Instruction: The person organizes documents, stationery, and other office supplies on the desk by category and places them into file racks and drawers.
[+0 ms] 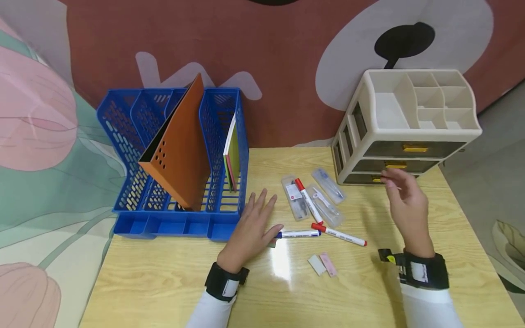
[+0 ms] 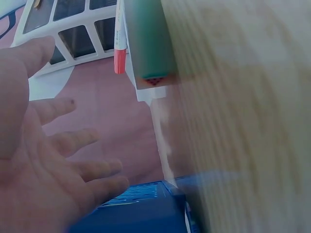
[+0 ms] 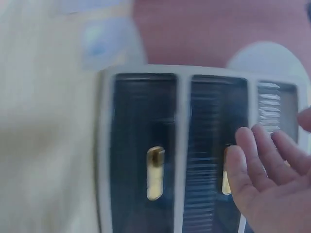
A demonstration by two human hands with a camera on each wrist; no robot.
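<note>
My left hand lies flat on the wooden table with fingers spread, holding nothing, just in front of the blue file rack. Its thumb is next to a blue-capped marker. In the left wrist view the left hand shows open, empty fingers. My right hand hovers with relaxed fingers, empty, close to the lower drawers of the beige drawer organiser. The right wrist view shows the fingers in front of the dark drawers and their gold handles.
Two red-capped markers and several clear plastic cases lie between my hands. Two small erasers sit nearer me. A brown folder and coloured sheets stand in the rack. The wall is close behind.
</note>
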